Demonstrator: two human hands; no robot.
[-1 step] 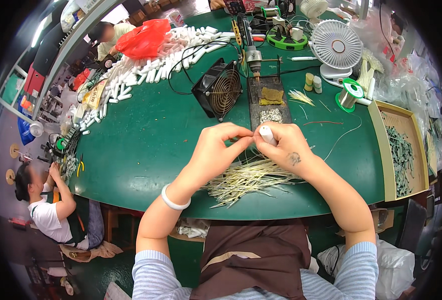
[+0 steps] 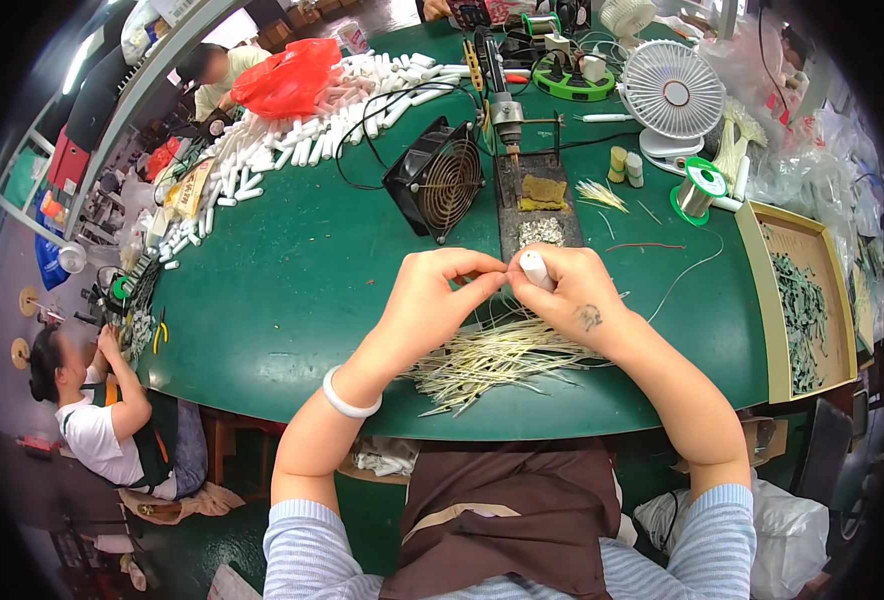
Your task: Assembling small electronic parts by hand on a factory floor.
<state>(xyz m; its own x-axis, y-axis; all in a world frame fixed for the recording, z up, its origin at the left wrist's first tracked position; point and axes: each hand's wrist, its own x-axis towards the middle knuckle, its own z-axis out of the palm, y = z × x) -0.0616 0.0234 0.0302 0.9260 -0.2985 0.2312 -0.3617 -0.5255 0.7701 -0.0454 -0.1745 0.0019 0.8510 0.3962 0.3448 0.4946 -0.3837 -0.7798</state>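
Observation:
My right hand is closed around a small white cylinder, whose end sticks up between thumb and fingers. My left hand has its thumb and index finger pinched together, meeting the right fingertips. What is in that pinch is too small to make out. Thin pale strands show just under the fingertips. Below both hands a loose pile of thin pale-yellow wires is spread over the green table. Just beyond the hands lies a dark soldering stand with silvery solder bits and a yellow sponge.
A soldering iron is mounted over the stand, beside a black square fan. Many white cylinders are heaped far left. At right are a white fan, a solder spool and a tray of small dark parts. A co-worker sits left.

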